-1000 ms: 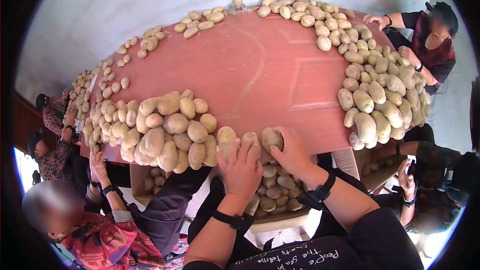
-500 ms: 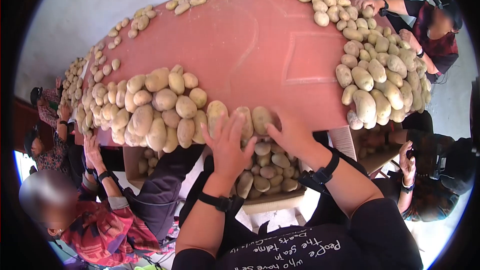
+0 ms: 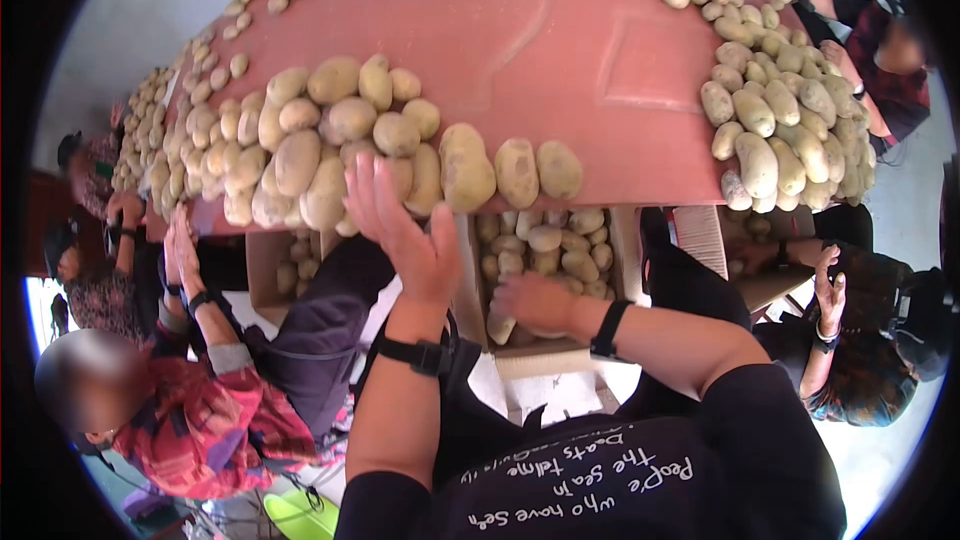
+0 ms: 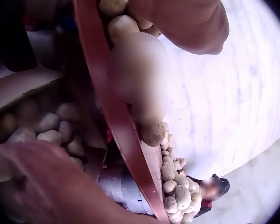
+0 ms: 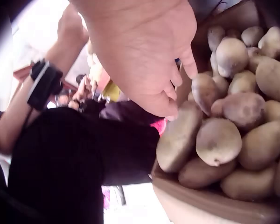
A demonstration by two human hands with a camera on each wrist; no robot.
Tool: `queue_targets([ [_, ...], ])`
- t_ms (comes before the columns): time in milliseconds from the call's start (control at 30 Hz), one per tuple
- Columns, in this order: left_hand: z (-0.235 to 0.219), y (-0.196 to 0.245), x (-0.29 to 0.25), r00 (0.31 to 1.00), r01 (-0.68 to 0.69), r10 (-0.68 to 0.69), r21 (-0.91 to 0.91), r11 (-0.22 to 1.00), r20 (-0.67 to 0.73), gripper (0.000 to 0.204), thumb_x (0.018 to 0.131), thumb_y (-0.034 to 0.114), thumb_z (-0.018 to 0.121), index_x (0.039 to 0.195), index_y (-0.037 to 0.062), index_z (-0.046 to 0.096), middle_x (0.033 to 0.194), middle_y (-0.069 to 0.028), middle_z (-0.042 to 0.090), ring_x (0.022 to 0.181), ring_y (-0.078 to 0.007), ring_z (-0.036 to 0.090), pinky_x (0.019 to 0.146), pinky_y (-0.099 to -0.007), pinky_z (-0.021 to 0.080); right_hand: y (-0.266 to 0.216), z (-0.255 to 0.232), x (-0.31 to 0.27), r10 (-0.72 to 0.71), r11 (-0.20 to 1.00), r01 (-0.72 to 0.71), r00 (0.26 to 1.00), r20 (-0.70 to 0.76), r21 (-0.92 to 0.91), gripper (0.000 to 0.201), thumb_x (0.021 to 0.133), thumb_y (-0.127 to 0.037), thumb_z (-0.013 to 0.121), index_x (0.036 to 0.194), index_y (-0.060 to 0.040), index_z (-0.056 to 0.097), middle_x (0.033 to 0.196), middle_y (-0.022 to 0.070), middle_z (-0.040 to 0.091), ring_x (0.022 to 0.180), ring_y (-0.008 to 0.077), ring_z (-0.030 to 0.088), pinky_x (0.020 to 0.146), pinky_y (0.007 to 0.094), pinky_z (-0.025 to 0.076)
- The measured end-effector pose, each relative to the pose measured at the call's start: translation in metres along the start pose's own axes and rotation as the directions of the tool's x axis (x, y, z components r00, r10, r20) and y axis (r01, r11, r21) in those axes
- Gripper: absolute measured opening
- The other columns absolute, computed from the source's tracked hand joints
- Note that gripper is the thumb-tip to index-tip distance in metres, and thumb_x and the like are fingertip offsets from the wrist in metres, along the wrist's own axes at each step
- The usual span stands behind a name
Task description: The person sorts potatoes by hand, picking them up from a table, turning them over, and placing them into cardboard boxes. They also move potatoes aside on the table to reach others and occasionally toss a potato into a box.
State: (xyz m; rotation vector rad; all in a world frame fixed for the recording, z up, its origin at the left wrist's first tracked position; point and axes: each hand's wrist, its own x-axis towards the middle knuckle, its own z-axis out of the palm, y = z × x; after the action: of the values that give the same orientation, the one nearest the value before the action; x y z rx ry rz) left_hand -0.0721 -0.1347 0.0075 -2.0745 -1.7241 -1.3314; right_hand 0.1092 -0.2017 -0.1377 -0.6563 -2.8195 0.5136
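In the head view, my left hand [image 3: 405, 240] is raised with its fingers straight, palm turned toward the heap of potatoes [image 3: 300, 155] at the table's front edge. Three potatoes stand side by side to the right of that heap, the rightmost potato [image 3: 559, 170] nearest the open tabletop. My right hand [image 3: 540, 302], blurred, is over a cardboard box [image 3: 540, 362] of potatoes below the edge. The right wrist view has its loosely bent fingers at the top of a long potato [image 5: 179, 137] by the box wall, not wrapped round it.
The red table [image 3: 480, 50] spreads ahead, with another potato heap [image 3: 790, 130] at its right side. A person in a red patterned top [image 3: 210, 410] sits at left. More people sit around the table. Another box [image 3: 275, 275] of potatoes stands at lower left.
My right hand has left the rightmost of the three potatoes and dropped to the box. My left hand has lifted off the potatoes and shifted left. The head view has tilted downward.
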Motion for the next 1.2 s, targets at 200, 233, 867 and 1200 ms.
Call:
queue_targets([
  [200,-0.006,-0.003,-0.001,0.998,-0.047,0.047,0.009,0.999,0.034,0.064,0.092,0.021,0.052,0.147,-0.0027,0.028,0.154,-0.0223,0.028,0.143,-0.0457,0.02,0.116,-0.0552,0.014,-0.016,0.019,0.007,0.088,0.987,-0.074,0.991,0.098,-0.14,0.018,0.08,-0.019,0.054,0.093,-0.0127,0.064,0.089,0.0038,0.055,0.089,0.0212,0.054,0.076,0.0357,0.041],
  [233,-0.008,-0.001,0.0,0.998,-0.048,0.048,0.006,0.999,0.044,0.064,0.092,0.021,0.052,0.147,-0.0021,0.03,0.154,-0.0217,0.028,0.143,-0.0455,0.02,0.116,-0.0552,0.014,-0.018,0.016,0.007,0.1,0.989,-0.083,0.985,0.139,-0.123,0.016,0.079,-0.019,0.055,0.09,-0.0129,0.066,0.088,0.0034,0.056,0.09,0.0206,0.054,0.076,0.0348,0.041],
  [867,0.032,0.042,0.0,0.954,-0.124,0.136,-0.062,0.99,0.268,0.05,0.083,0.015,0.061,0.133,0.0089,0.054,0.142,-0.0113,0.049,0.141,-0.0396,0.028,0.116,-0.056,0.014,0.066,-0.203,-0.063,0.677,0.042,0.045,0.733,-0.062,0.998,0.044,0.079,-0.026,0.077,0.109,-0.0019,0.055,0.103,0.0056,0.06,0.099,0.0142,0.057,0.087,0.0302,0.047],
  [1200,0.066,0.069,-0.009,0.886,-0.184,0.189,-0.052,0.982,0.425,0.036,0.077,0.014,0.072,0.112,0.017,0.065,0.126,0.0,0.059,0.133,-0.0303,0.042,0.112,-0.0623,0.016,0.059,-0.19,-0.037,0.799,0.6,-0.681,0.483,-0.357,0.42,0.063,0.078,-0.031,0.075,0.127,-0.0048,0.046,0.116,0.0227,0.057,0.103,0.0396,0.06,0.085,0.0453,0.05],
])
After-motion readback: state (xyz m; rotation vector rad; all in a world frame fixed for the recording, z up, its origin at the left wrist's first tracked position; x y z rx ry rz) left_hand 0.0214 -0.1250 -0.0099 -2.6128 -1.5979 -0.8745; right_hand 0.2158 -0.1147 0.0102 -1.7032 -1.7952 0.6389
